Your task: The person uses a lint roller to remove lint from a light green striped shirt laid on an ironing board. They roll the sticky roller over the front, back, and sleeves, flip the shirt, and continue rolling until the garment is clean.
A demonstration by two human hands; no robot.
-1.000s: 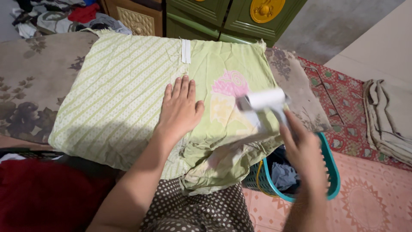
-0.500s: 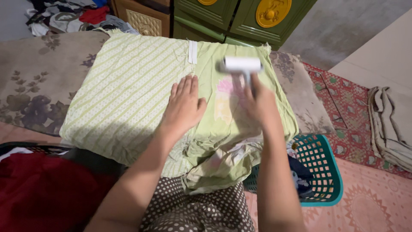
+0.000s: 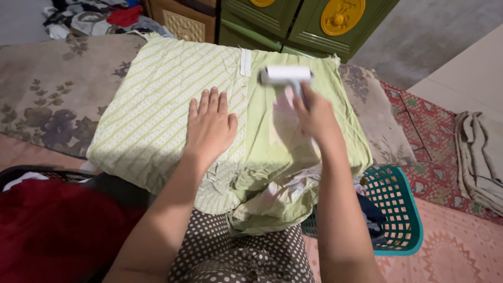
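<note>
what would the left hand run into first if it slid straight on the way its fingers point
Probably the far edge of the green cloth, on which the left hand lies flat; past that edge the brown carved cabinet stands in line. Depth there is hard to judge.

Dim, warm indoor light; soft shadows fall at the lower left, and the right hand (image 3: 314, 112) is slightly motion-blurred

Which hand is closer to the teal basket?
Right. The right hand holds the lint roller on the green cloth, above the basket; the left hand lies flat farther left.
</note>
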